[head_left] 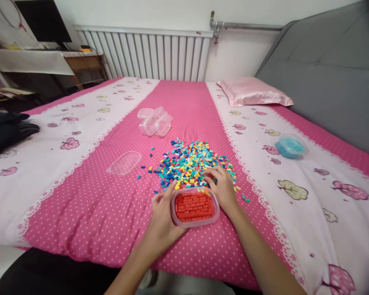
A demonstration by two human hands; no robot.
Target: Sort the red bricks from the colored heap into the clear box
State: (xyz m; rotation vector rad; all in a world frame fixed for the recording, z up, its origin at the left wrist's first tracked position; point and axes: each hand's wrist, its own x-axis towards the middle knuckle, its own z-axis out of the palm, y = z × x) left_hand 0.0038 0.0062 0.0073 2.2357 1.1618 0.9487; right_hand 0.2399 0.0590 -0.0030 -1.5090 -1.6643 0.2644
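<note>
My left hand (163,219) grips the left side of a clear plastic container (215,219), thumb along its bottom edge and fingers at the far left corner. Red toy bricks (193,207) lie tightly packed in rows inside it. Just beyond spreads a loose pile of small toy bricks (187,162) in blue, teal, yellow, red and white. My right hand (223,186) is at the pile's near right edge, beside the container, with thumb and fingers curled towards each other among the bricks. Whatever sits between those fingertips is too small to make out.
A clear lid (124,163) lies left of the pile, and several empty clear containers (155,121) stand behind it. To the right is a closed container of blue bricks (291,146). A pink pillow (253,91) and dark cloth (9,131) rest on the bed (110,213).
</note>
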